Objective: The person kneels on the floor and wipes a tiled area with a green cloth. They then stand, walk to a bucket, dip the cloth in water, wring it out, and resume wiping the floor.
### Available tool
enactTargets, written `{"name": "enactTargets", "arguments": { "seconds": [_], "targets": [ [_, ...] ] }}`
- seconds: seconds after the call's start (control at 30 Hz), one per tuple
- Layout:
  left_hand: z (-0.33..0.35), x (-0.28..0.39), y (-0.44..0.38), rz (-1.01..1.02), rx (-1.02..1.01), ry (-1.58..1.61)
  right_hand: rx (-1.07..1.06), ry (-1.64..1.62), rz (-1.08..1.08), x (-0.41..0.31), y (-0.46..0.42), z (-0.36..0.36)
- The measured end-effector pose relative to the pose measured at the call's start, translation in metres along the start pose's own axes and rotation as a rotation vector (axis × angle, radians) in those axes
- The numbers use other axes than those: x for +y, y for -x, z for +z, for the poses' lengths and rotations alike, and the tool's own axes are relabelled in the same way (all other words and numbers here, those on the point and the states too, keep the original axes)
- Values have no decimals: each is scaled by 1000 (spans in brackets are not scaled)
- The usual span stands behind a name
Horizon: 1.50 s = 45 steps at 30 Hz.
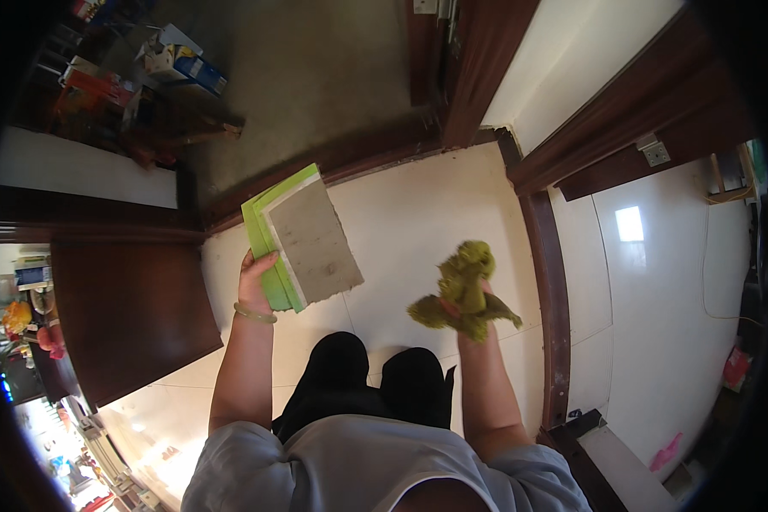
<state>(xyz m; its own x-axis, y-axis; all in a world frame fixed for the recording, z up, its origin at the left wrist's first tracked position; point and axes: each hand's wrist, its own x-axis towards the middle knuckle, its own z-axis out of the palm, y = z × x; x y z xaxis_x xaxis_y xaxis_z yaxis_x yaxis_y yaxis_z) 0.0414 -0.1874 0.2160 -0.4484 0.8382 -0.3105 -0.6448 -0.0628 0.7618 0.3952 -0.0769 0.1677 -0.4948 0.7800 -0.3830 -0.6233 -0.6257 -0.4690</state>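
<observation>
My left hand (256,281) grips the near-left edge of a flat grey cardboard piece (313,243) with light green borders and a frayed far edge. The thumb lies on top of its green strip. On that wrist is a pale green bangle (255,313). Bunched around my right hand (449,308) is a fuzzy olive-green cloth (464,275), which covers most of the fingers. Both hands are held apart above the pale tiled floor (409,211), in front of my knees.
A dark wooden threshold (384,150) crosses ahead, with a dim room beyond it holding boxes (185,67). A brown door panel (134,313) stands on the left. Another door frame (547,307) runs along the right, and a pink item (665,452) lies past it.
</observation>
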Motion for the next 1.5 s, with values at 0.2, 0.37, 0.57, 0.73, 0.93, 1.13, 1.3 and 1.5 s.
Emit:
{"name": "enactTargets", "arguments": {
  "seconds": [0.2, 0.37, 0.57, 0.73, 0.93, 1.13, 1.3, 1.5],
  "targets": [
    [68, 41, 49, 196, 198, -76, -258, -176, -97, -84, 93, -49],
    [108, 59, 61, 236, 224, -75, -197, -161, -158, -115, 133, -71],
    [129, 58, 59, 217, 195, -54, -136, -137, -166, -122, 141, -60],
    [141, 62, 71, 142, 160, -41, -100, -101, -147, -130, 150, -21],
    [162, 72, 76, 38, 109, 31, -105, -87, -112, -144, 152, 7],
    [147, 71, 77, -23, 77, 16, -117, -36, -55, -151, 148, 44],
    [167, 92, 104, -16, 83, 39, -151, 128, 54, -170, 133, 102],
    [156, 132, 112, 85, 156, 212, -413, 217, 166, -152, 78, 208]
  ]
}}
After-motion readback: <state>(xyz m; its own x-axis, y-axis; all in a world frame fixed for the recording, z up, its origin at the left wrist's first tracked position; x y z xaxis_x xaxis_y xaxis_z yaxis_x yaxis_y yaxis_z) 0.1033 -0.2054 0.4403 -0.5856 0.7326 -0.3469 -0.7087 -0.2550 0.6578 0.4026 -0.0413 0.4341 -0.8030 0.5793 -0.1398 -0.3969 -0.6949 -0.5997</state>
